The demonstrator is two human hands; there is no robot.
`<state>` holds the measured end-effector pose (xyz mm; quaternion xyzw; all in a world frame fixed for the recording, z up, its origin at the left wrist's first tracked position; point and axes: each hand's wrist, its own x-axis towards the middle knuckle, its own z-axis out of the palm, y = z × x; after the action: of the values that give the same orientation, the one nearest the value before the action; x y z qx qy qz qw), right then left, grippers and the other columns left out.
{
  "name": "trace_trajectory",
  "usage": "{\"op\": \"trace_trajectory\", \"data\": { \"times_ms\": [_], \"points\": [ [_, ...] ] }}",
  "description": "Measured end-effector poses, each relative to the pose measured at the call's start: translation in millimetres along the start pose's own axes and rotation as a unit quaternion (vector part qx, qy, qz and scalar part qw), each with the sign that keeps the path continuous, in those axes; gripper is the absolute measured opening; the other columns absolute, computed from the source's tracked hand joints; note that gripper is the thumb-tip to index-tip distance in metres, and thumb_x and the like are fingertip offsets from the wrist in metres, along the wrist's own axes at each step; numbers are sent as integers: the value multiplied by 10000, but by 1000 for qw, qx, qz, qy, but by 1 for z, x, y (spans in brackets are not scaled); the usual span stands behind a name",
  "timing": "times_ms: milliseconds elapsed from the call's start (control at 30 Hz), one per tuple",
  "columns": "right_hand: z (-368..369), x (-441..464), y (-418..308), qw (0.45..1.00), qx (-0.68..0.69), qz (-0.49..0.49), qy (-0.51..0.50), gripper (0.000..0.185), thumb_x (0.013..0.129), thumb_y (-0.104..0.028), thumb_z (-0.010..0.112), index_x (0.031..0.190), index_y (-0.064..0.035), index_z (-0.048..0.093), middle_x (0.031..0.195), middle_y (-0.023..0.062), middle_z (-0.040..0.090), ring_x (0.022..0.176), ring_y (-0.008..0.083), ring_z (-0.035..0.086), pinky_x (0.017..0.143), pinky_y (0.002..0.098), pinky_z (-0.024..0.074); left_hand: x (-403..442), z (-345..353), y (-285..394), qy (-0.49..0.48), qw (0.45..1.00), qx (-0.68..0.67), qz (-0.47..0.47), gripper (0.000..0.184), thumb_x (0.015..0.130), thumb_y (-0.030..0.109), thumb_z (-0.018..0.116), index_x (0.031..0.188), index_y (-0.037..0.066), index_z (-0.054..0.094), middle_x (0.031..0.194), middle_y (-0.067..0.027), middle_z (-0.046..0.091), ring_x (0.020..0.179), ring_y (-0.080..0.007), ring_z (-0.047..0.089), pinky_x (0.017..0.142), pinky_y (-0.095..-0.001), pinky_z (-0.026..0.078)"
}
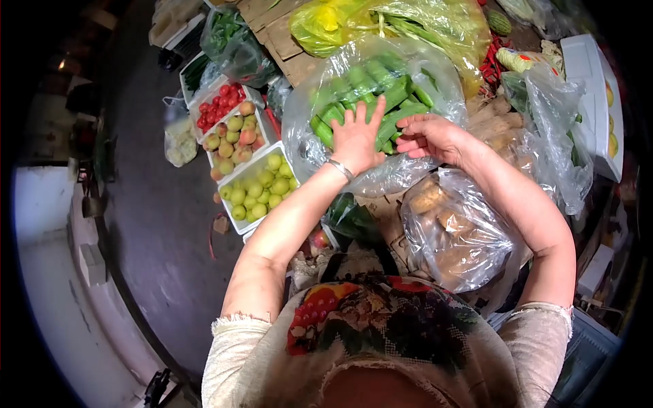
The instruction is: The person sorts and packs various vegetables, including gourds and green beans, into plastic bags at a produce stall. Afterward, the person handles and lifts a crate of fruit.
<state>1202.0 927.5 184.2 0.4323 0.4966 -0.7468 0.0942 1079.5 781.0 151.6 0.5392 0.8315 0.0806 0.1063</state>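
An open clear plastic bag (306,122) holds several thick, long green vegetables (391,92), which look like gourds or cucumbers. My left hand (357,139), with a bracelet at the wrist, lies over the near left part of the bag. Its fingers are spread across the vegetables and nothing is gripped. At the bag's near right side is my right hand (435,138), its fingers loosely bent and apart close to the vegetables. I see nothing held in it. Whether its fingertips touch the vegetables I cannot tell.
To the left stand white boxes of tomatoes (221,105), peach-like fruit (235,139) and green round fruit (262,187). A yellow plastic bag (435,34) lies beyond. A clear bag of brown roots (456,228) sits under my right forearm, beside long brown roots (500,126).
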Motion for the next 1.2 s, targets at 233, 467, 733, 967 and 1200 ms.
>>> {"op": "trace_trajectory", "data": {
  "times_ms": [233,467,733,967,1200],
  "points": [
    [-5,2,-5,993,-111,7,-46,235,928,-183,581,1126,-57,593,943,51,659,773,146,646,644,277,526,12,-14,-32,22,974,-221,-37,1004,623,217,761,1507,202,284,1292,-205,478,1196,-361,494,1005,-439,415],
    [22,26,-13,895,-393,-206,-51,250,848,-184,622,1020,-4,639,900,117,686,830,231,666,711,345,520,-50,-83,-70,97,741,-664,-24,883,698,26,694,1491,45,307,1399,-117,467,1223,-209,496,1019,-295,394],
    [75,77,-17,716,-625,-286,125,465,823,-253,667,1206,-22,536,1113,238,629,1065,387,597,897,453,479,-160,-89,-67,5,607,-787,-110,907,635,-70,568,1493,-5,278,1466,-112,401,1342,-220,404,1119,-297,277],
    [104,91,-10,536,-716,-404,191,456,761,-347,716,1072,-39,588,1082,210,577,1067,342,550,892,440,437,-235,-44,-65,-7,578,-799,-164,893,686,8,619,1501,9,255,1448,-119,401,1318,-223,393,1087,-325,303],
    [138,113,-9,546,-696,-399,241,473,736,-407,745,1001,-30,638,1176,167,486,1118,342,471,934,454,363,-267,-31,-61,28,542,-822,-174,922,675,97,637,1500,-7,237,1473,-130,368,1341,-236,375,1113,-330,261]
  ]
}}
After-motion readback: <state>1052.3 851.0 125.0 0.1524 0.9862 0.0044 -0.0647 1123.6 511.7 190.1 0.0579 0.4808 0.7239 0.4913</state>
